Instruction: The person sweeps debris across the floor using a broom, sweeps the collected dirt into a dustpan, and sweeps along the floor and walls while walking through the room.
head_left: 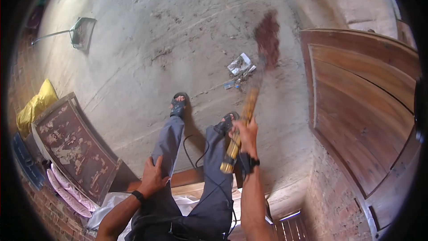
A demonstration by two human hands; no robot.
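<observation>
My right hand (246,137) is wrapped round the yellow bamboo-like handle of a broom (250,102). The broom's reddish-brown bristles are blurred and spread over the concrete floor at upper right. Beside the bristles lies a small heap of dirt with white paper scraps (241,64) and blue bits (229,84). My left hand (154,176) holds nothing; it rests by my left knee, its fingers apart.
A dustpan (80,34) with a long handle stands at upper left. A wooden door (361,111) is on the right. A worn brown panel (73,147), a yellow bag (38,107) and pink cloth (69,192) are at the left by a brick wall.
</observation>
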